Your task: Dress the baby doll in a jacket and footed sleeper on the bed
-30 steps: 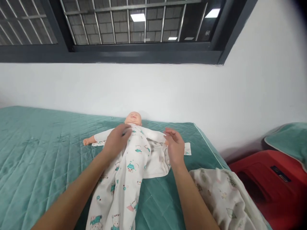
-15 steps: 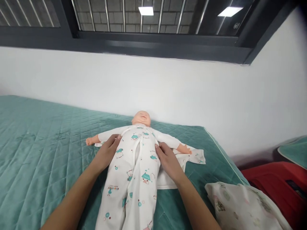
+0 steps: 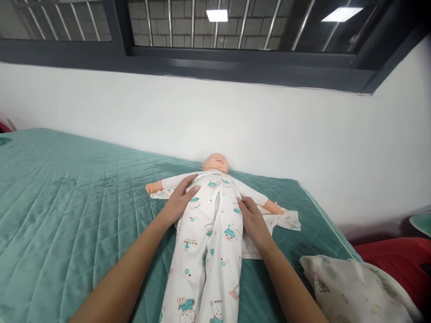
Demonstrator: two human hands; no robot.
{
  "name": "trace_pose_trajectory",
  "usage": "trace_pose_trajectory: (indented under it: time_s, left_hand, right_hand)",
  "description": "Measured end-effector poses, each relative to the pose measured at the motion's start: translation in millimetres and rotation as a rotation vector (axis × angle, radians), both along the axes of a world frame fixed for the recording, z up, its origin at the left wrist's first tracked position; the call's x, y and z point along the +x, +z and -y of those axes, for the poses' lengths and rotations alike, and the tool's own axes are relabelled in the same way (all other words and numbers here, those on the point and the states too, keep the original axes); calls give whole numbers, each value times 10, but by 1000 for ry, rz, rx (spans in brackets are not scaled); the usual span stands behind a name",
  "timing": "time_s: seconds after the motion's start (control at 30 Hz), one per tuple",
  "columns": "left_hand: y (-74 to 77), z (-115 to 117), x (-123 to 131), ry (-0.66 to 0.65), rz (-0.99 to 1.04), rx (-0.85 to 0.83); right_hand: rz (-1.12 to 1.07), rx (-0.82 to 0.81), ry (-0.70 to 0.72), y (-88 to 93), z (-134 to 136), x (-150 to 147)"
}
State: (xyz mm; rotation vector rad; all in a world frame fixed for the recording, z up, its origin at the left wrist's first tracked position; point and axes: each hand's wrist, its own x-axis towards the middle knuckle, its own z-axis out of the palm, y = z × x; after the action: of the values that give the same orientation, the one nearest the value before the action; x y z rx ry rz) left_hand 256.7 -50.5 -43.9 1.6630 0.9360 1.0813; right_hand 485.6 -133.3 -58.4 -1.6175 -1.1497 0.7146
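Observation:
A baby doll (image 3: pixel 215 163) lies on its back, arms spread, in a white long-sleeved top (image 3: pixel 252 190). White printed baby trousers (image 3: pixel 215 251) cover its front from chest to legs, with a slit down the middle. My left hand (image 3: pixel 180 199) is open against the doll's side near the armpit, its thumb apart from the fingers and touching the cloth. My right hand (image 3: pixel 253 220) pinches the trousers' edge at the other side, some fingertips hidden. Beneath the doll a white printed baby shirt (image 3: pixel 288 220) is spread out, one sleeve showing past the doll's hand.
A green quilted cover (image 3: pixel 84 215) lies under everything. A folded printed cloth (image 3: pixel 350 287) sits at the lower right, beside a red item (image 3: pixel 400 258). Behind the doll's head rises a white wall (image 3: pixel 188 116), with a dark-framed barred window (image 3: pixel 235 58) above.
My left hand has slid up along the doll's side, its thumb and fingers spreading apart. My right hand stays at the trousers' edge. The view has swung left.

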Motion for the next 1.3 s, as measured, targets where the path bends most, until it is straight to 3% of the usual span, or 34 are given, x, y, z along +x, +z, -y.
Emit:
trace_pose_trajectory:
  time_s: [0.17,0.63,0.83,0.97,1.17,1.3]
  left_hand:
    - [33,-57,-21,-98,56,-36]
    - [77,43,66,19,149,-126]
    - [63,132,96,148,-12,73]
    - [75,224,113,198,-163,334]
    - [117,332,123,240,-475,622]
    - [52,314,116,243,-470,781]
  right_hand:
    - [-81,72,31,-74,-39,25]
    - [-158,61,10,-19,-70,5]
    - [-232,77,36,-2,-50,-32]
    - [-187,104,35,-53,-67,-15]
    - [131,137,-99,-54,-49,-48]
    - [321,290,-151,83,73,-162]
